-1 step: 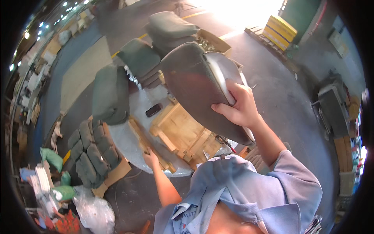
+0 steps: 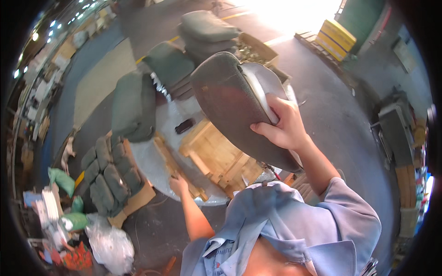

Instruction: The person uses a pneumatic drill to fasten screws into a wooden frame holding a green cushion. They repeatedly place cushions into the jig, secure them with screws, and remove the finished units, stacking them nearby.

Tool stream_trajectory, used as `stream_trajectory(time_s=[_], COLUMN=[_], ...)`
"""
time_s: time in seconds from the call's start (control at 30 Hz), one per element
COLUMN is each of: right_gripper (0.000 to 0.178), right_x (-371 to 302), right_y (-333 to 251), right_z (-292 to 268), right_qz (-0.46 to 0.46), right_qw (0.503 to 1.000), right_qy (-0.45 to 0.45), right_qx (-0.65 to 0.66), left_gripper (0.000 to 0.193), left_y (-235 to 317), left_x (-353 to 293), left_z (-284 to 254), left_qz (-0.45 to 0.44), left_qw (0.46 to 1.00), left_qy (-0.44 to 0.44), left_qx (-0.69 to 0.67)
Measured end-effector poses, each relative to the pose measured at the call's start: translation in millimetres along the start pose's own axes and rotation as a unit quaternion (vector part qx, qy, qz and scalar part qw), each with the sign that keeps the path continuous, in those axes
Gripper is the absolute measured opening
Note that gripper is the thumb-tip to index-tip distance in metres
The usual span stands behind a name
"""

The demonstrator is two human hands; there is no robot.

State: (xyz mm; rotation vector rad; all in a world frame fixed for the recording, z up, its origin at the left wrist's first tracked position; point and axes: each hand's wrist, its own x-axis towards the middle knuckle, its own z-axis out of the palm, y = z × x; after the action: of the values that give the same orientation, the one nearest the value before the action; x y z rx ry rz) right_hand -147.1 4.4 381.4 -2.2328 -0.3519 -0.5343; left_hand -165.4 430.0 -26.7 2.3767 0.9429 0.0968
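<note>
My right hand (image 2: 286, 120) is closed on the edge of a dark grey upholstered seat cushion (image 2: 225, 106), thumb on the fabric face and fingers over the pale rim at its back. The cushion is tilted up above a pale wooden frame (image 2: 216, 149), which lies on a round, plastic-covered worktop (image 2: 149, 161). To the left of the frame, my left hand (image 2: 178, 184) is closed at the near part of a long wooden bar (image 2: 168, 158); its fingertips are partly hidden. A tool with red handles (image 2: 272, 171) lies beside the frame, partly covered by the cushion.
Grey cushions (image 2: 133, 106) stand around the worktop's far left, with more stacked (image 2: 207, 34) behind. Small grey pads (image 2: 113, 177) sit on cardboard at left. A black object (image 2: 185, 126) lies on the worktop. Plastic bags (image 2: 110, 246) are at lower left, a yellow box (image 2: 335, 40) far right.
The surroundings have shifted slightly to the right and up in view. Both hands keep their holds, and the cushion stays raised at nearly the same tilt.
</note>
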Motion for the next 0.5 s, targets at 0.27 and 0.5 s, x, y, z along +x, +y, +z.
stream_trajectory(time_s=[0.27, 0.5], right_gripper=[0.036, 0.033], right_x=[0, -3], right_y=[-27, -91], right_z=[64, 116], right_qz=[0.014, -0.027], right_qw=[0.993, 0.951], right_qy=[-0.102, -0.304], right_qx=[0.053, -0.038], left_gripper=[0.058, 0.079], left_y=[17, 175], left_x=[-10, -132], left_z=[-27, -65], left_qz=[-0.015, -0.047], left_qw=[0.996, 0.554], left_qy=[0.022, -0.336], left_qx=[0.089, -0.760])
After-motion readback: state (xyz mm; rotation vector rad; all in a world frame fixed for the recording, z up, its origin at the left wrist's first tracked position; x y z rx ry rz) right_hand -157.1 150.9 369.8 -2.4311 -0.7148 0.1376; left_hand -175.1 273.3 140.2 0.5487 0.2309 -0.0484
